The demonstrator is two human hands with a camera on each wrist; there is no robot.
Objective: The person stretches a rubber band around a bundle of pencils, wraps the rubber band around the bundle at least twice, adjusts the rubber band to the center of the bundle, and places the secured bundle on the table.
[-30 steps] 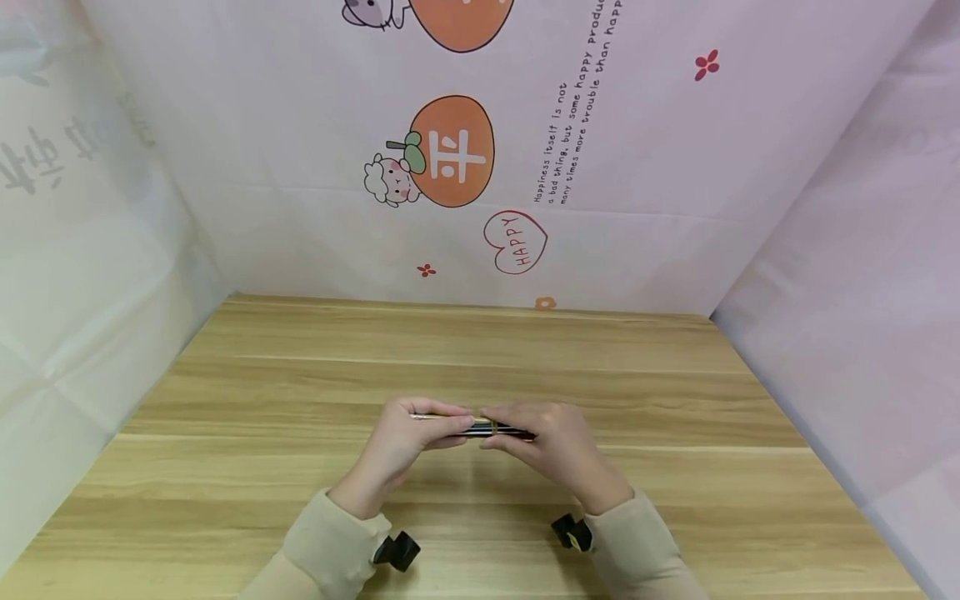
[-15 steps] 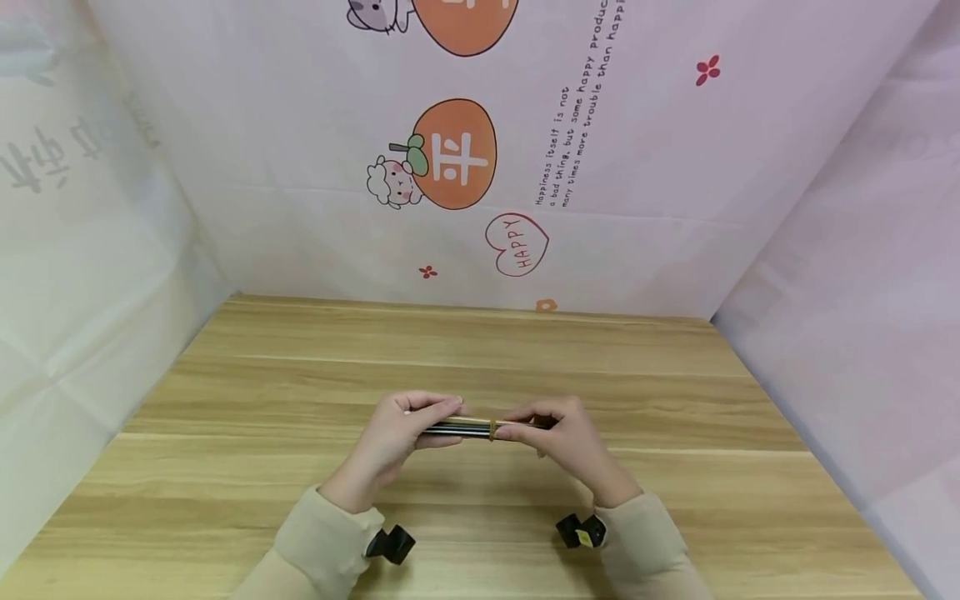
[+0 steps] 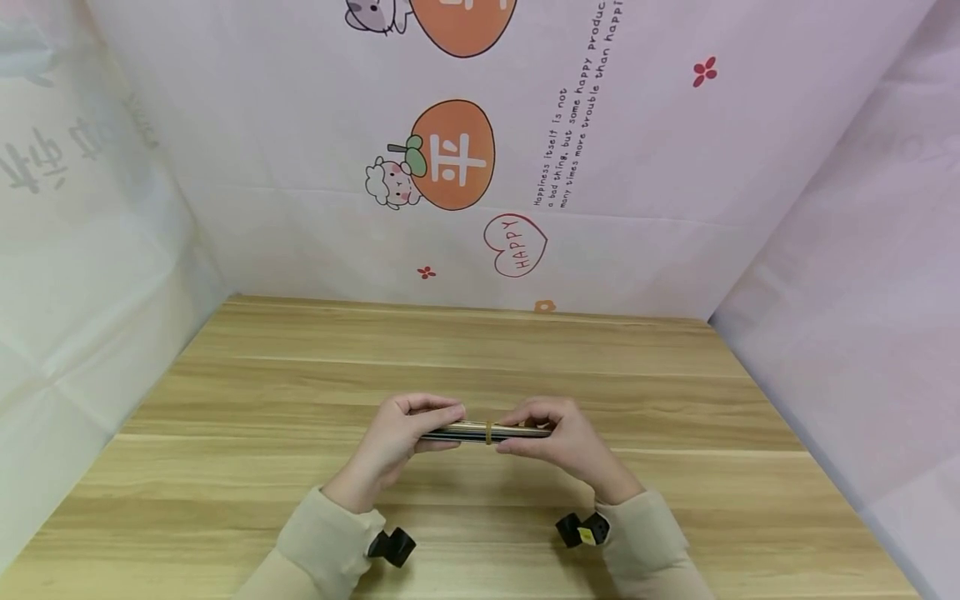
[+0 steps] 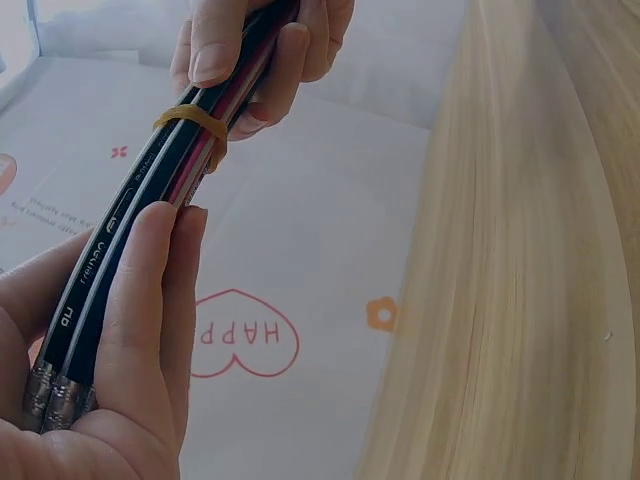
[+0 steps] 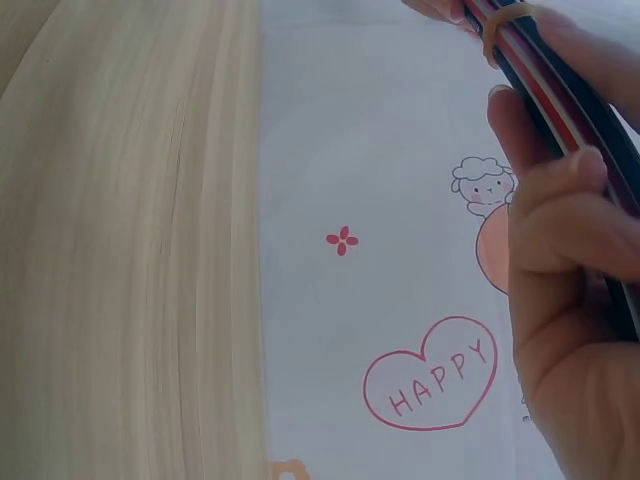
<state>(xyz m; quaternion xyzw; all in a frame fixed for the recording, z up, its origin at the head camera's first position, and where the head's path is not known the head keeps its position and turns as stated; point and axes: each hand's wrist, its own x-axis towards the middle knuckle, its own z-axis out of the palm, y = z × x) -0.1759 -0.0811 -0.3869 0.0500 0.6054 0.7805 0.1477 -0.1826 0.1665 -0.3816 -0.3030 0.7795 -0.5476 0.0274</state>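
A bundle of pencils [image 4: 105, 250], dark with white and red stripes, is held level between both hands above the table. A tan rubber band [image 4: 196, 122] circles the bundle near its middle, in the gap between the hands. My left hand [image 3: 401, 433] grips the end with the metal ferrules, thumb along one side and fingers along the other. My right hand [image 3: 558, 433] grips the other end, its fingertips close to the band. In the right wrist view the pencils [image 5: 560, 100] run through the curled fingers, which hide part of them.
The wood-grain table [image 3: 480, 358] spreads under the hands. A white printed sheet [image 3: 615, 167] with cartoon fruit and lettering rises at the back, and pale sheets flank both sides. A small black device [image 3: 392, 547] sits at each wrist.
The hands have moved slightly apart, baring more of the pencils and the rubber band. The right hand has shifted a little to the right, and the bundle has turned somewhat.
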